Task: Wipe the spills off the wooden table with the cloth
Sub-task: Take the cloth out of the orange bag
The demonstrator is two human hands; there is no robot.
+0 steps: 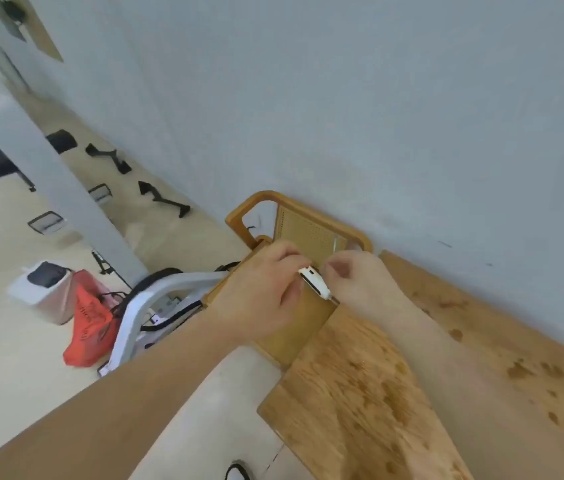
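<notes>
head view: spills (519, 370) are left all over the wooden table (353, 403), nothing wiped yet. a small white device (315, 283) is pinched by both hands (259, 289) at the table's far end; no cloth seen.

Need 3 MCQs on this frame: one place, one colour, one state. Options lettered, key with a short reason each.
1. Where is the wooden chair?
A. Against the wall at the table's far end
B. On top of the table
C. Lying on the floor by the bag

2. What colour is the bag on the floor?
A. Blue
B. Red
C. Green

3. What are the hands doing?
A. Both resting flat on the table
B. Both pinching a small white object
C. Wringing a cloth

Key:
1 A: the chair back stands by the grey wall beyond the wooden table.
2 B: the bag is red-orange.
3 B: the left hand and right hand meet on the white object; no cloth is in view.
</notes>
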